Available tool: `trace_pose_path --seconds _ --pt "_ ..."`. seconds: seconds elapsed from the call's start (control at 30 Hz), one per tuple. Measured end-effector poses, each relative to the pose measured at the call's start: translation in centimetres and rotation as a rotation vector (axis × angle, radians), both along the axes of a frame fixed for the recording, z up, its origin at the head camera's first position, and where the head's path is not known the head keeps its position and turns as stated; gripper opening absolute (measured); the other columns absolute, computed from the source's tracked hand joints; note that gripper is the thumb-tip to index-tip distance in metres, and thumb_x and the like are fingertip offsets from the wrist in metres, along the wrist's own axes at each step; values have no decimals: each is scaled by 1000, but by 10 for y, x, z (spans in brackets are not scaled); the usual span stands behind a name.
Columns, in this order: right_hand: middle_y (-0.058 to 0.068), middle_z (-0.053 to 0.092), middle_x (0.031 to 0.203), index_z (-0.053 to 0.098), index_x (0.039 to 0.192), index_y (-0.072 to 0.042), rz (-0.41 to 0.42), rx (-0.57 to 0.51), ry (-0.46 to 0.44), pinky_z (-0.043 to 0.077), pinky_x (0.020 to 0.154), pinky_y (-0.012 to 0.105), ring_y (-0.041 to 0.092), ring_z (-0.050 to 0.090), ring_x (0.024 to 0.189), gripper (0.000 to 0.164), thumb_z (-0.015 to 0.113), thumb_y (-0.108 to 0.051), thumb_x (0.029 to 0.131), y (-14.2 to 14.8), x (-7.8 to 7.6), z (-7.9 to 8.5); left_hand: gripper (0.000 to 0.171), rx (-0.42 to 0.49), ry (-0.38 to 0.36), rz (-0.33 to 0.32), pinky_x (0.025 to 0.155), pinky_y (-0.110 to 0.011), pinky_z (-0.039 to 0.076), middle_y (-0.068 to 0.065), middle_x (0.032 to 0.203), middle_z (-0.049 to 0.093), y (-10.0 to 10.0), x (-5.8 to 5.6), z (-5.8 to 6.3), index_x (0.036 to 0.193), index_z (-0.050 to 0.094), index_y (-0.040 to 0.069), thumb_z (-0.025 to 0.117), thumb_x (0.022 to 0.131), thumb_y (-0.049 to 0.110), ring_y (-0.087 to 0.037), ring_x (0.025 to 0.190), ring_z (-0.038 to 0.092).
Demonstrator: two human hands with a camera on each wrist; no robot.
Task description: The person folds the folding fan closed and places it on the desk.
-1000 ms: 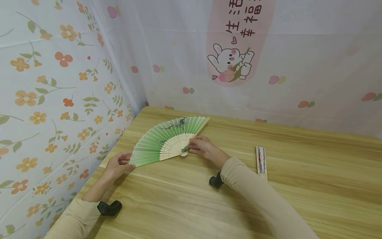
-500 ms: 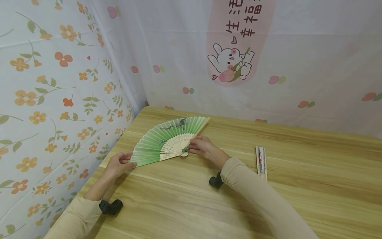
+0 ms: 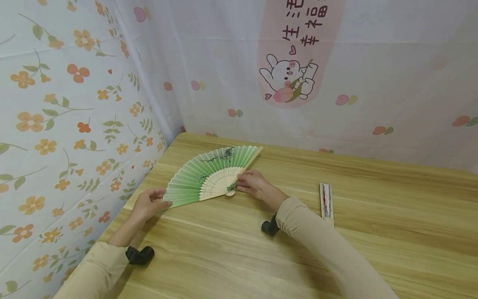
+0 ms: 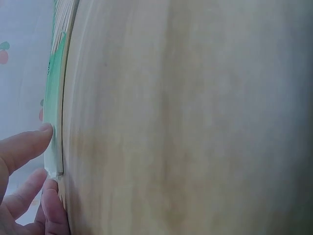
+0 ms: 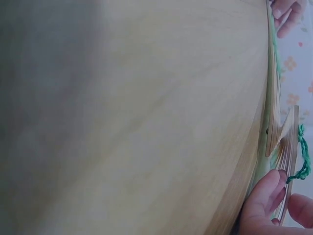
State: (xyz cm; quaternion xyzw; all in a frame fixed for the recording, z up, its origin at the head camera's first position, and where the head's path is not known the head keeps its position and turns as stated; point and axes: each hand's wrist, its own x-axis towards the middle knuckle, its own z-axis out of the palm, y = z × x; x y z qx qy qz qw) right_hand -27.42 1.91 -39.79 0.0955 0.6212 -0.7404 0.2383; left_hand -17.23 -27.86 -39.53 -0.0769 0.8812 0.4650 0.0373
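A green folding fan [image 3: 186, 182] is spread wide on the wooden table, with a dark branch pattern and pale slatted ribs. My left hand [image 3: 147, 203] holds its left corner. In the left wrist view the thumb [image 4: 29, 147] lies over the green leaf [image 4: 55, 93], and the other fingers are at the leaf's end. Near the pivot, my right hand [image 3: 257, 185] pinches the right outer stick between thumb and fingers. A green braided cord [image 5: 305, 156] hangs beside those fingers in the right wrist view.
A second, closed fan [image 3: 326, 203], white with red and dark print, lies right of my right forearm, which partly covers its lower end. Patterned cloths hang along the left side [image 3: 74, 124] and behind the table [image 3: 224, 74]. Black devices [image 3: 140, 255] are on both wrists.
My left thumb has slid a little further onto the fan's corner, and the left forearm has shifted slightly right. The right hand and the fan look the same.
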Motion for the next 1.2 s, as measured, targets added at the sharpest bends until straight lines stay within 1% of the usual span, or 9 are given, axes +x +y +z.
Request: trace_pose_path --seconds 0.1,0.37,0.57,0.67,0.8,1.03,1.1,1.2 --pt "11 46 89 38 97 -3 -1 -6 0 45 86 35 17 50 77 13 49 -2 89 0 0 0 54 -8 4 -4 75 -31 43 -26 117 44 0 -1 0 122 43 -8 65 79 15 -28 96 44" --pt "11 46 90 37 102 -3 -5 5 -9 44 88 35 17 49 78 18 49 -2 89 0 0 0 56 -11 -2 -2 79 -36 41 -27 117 43 1 -2 -2 124 41 -9 66 78 13 -30 98 42" --pt "12 46 91 37 101 -3 -2 4 -4 44 88 36 19 49 79 18 50 -2 89 0 0 -1 58 5 31 12 74 -28 46 -25 112 44 3 -2 -1 125 39 -10 67 77 6 -31 98 46" --pt "12 46 91 38 100 -3 3 5 2 44 88 36 18 49 78 16 49 -2 89 0 0 -1 58 -12 53 11 71 -26 46 -23 108 46 4 -3 -1 126 39 -9 66 76 5 -31 96 47" --pt "12 45 90 37 98 -3 3 2 4 43 89 37 18 48 77 15 49 -2 89 0 0 -1 59 -41 66 17 71 -28 46 -22 106 47 5 -3 0 126 40 -8 66 75 5 -30 95 47" --pt "12 45 90 37 98 -3 1 -1 2 43 89 36 18 49 77 15 49 -1 89 0 -1 -1 57 -65 91 19 76 -35 46 -23 105 47 8 0 2 125 41 -8 66 75 4 -33 97 48" --pt "12 46 90 38 98 -3 1 1 1 44 88 36 18 49 77 15 49 -1 89 0 -1 -1 57 -59 98 23 77 -35 47 -24 105 48 8 0 2 125 42 -8 67 75 3 -35 97 49" --pt "12 46 90 38 99 -3 1 4 5 44 87 36 18 49 76 15 49 -2 89 0 0 -1 57 -52 103 29 75 -31 49 -24 104 48 8 1 2 124 42 -8 68 74 3 -36 97 51"
